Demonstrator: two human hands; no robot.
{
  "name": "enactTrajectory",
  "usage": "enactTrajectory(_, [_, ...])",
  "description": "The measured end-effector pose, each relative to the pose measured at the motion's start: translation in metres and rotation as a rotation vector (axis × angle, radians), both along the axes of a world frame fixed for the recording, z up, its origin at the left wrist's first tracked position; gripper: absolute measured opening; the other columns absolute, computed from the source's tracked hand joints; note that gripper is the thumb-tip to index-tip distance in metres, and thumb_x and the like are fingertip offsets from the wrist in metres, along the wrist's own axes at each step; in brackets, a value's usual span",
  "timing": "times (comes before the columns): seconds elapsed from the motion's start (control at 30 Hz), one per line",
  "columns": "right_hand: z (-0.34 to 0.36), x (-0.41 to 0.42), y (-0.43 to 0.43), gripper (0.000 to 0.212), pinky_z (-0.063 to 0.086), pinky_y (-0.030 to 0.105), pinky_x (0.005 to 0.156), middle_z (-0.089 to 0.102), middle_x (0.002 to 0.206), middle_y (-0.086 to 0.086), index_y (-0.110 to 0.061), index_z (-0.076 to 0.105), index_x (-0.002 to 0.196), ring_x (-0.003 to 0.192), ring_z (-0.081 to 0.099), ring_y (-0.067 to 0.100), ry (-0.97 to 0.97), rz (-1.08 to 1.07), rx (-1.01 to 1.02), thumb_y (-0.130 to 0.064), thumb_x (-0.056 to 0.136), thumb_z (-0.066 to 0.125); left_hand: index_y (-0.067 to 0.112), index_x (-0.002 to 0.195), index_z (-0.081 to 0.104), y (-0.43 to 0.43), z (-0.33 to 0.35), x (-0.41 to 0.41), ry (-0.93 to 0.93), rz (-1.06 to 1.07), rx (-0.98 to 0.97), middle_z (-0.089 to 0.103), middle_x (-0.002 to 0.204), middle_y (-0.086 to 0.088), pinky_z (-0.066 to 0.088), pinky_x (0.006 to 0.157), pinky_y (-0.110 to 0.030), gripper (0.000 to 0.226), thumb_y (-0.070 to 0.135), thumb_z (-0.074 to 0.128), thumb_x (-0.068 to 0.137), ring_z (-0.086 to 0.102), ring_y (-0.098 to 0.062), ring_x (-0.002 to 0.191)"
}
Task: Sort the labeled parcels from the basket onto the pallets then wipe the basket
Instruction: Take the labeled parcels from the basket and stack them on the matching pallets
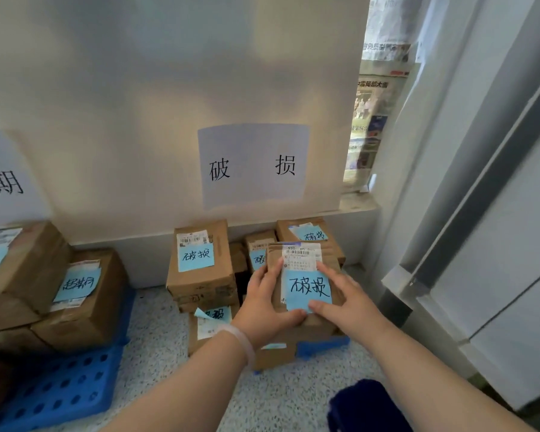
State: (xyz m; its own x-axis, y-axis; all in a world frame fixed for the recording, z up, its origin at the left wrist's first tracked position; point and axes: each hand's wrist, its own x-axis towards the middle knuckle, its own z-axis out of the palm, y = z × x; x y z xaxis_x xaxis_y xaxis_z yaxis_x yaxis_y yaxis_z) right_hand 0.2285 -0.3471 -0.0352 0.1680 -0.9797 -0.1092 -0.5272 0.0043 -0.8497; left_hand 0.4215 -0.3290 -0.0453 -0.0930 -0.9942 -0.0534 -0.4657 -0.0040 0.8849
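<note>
Brown cardboard, pale blue notes, a bright blue pallet.

The parcel (306, 322) nearest you is plain brown cardboard, with a white shipping label (301, 255) printed in black bars and a pale blue note (307, 289) marked in black handwriting. The other parcels (200, 279) around it show the same brown, white and pale blue. To your left, the pallet (60, 391) is bright blue with even rows of dark rounded holes. The floor (156, 322) is speckled grey and white. The wall sign (253, 165) is white paper with black characters, on a cream-white wall (138, 88). Your bracelet (242, 338) is milky pale pink.
</note>
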Motion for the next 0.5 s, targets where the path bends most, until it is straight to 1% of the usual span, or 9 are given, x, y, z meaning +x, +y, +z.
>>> enactTrajectory(0.03, [0.005, -0.005, -0.015, 0.074, 0.046, 0.027, 0.093, 0.034, 0.139, -0.006, -0.049, 0.038, 0.143, 0.126, 0.04, 0.014, 0.01, -0.001, -0.006, -0.028, 0.084, 0.077, 0.045, 0.15, 0.011, -0.011, 0.003, -0.007, -0.004, 0.005, 0.001, 0.001, 0.157, 0.014, 0.028, 0.118, -0.04, 0.1, 0.039, 0.079, 0.076, 0.014, -0.016, 0.145])
enactTrajectory(0.07, [0.009, -0.009, -0.03, 0.073, 0.044, 0.029, 0.097, 0.036, 0.139, -0.006, -0.049, 0.039, 0.142, 0.127, 0.04, 0.015, 0.012, -0.005, -0.016, -0.028, 0.083, 0.077, 0.046, 0.15, 0.01, -0.023, 0.006, -0.012, -0.007, 0.014, 0.0, -0.001, 0.158, 0.014, 0.026, 0.119, -0.04, 0.1, 0.04, 0.078, 0.077, 0.011, -0.016, 0.146])
enactTrajectory(0.13, [0.016, -0.017, -0.059, 0.074, 0.042, 0.035, 0.104, 0.039, 0.138, -0.005, -0.051, 0.041, 0.141, 0.128, 0.041, 0.015, 0.0, -0.008, -0.015, -0.027, 0.082, 0.078, 0.048, 0.15, 0.009, -0.046, 0.013, -0.023, -0.016, 0.032, 0.007, -0.004, 0.159, 0.015, 0.026, 0.118, -0.041, 0.099, 0.041, 0.077, 0.077, 0.008, -0.017, 0.147])
enactTrajectory(0.23, [0.023, -0.026, -0.099, 0.077, 0.046, 0.036, 0.099, 0.04, 0.137, -0.005, -0.05, 0.038, 0.143, 0.124, 0.044, 0.016, -0.002, 0.033, 0.028, -0.026, 0.081, 0.077, 0.048, 0.15, 0.009, -0.084, 0.022, -0.033, -0.013, 0.051, 0.04, -0.002, 0.158, 0.017, 0.032, 0.115, -0.042, 0.099, 0.04, 0.076, 0.077, 0.012, -0.02, 0.146])
enactTrajectory(0.33, [0.024, -0.033, -0.136, 0.081, 0.046, 0.041, 0.102, 0.04, 0.14, -0.005, -0.05, 0.036, 0.145, 0.125, 0.044, 0.018, 0.009, 0.067, 0.047, -0.029, 0.079, 0.079, 0.046, 0.151, 0.009, -0.117, 0.026, -0.038, -0.052, 0.062, 0.045, 0.0, 0.159, 0.013, 0.029, 0.113, -0.039, 0.098, 0.038, 0.075, 0.079, 0.012, -0.02, 0.146])
enactTrajectory(0.43, [0.02, -0.034, -0.168, 0.077, 0.045, 0.042, 0.105, 0.04, 0.14, -0.004, -0.049, 0.034, 0.145, 0.125, 0.044, 0.018, 0.012, 0.082, 0.055, -0.035, 0.083, 0.076, 0.045, 0.151, 0.008, -0.147, 0.023, -0.042, -0.069, 0.081, 0.049, 0.001, 0.159, 0.011, 0.027, 0.114, -0.039, 0.098, 0.038, 0.075, 0.08, 0.013, -0.021, 0.146])
enactTrajectory(0.5, [0.015, -0.031, -0.188, 0.072, 0.044, 0.039, 0.106, 0.039, 0.142, -0.004, -0.048, 0.034, 0.146, 0.126, 0.043, 0.017, 0.023, 0.084, 0.045, -0.038, 0.086, 0.072, 0.045, 0.151, 0.006, -0.164, 0.017, -0.044, -0.067, 0.106, 0.07, 0.001, 0.159, 0.011, 0.028, 0.114, -0.041, 0.1, 0.04, 0.076, 0.079, 0.013, -0.022, 0.146])
